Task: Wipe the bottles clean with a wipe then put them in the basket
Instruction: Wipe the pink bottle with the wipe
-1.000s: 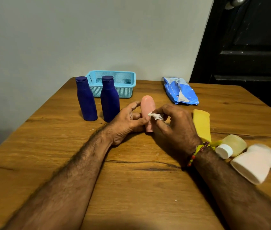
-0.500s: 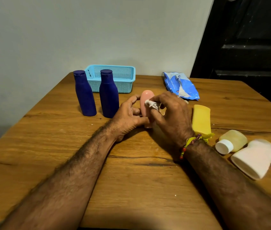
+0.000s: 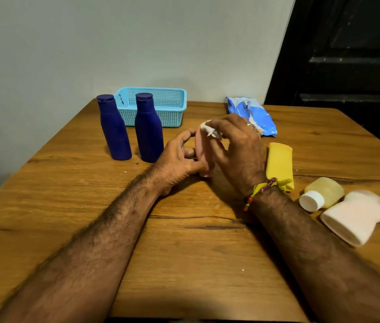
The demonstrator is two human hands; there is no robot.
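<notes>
While left hand [image 3: 179, 159] steadies pink bottle [image 3: 204, 155] | right hand [image 3: 238, 148] pinches wipe [image 3: 210, 130] atop

wall [image 3: 91, 43]: pale grey | door [image 3: 352, 54]: dark, rt | table [image 3: 184, 264]: wood-grain

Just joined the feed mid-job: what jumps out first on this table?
Centre of the table, the left hand steadies an upright pink bottle while the right hand rubs a white wipe over its top. Behind them, two dark blue bottles stand before a light blue basket.
</notes>
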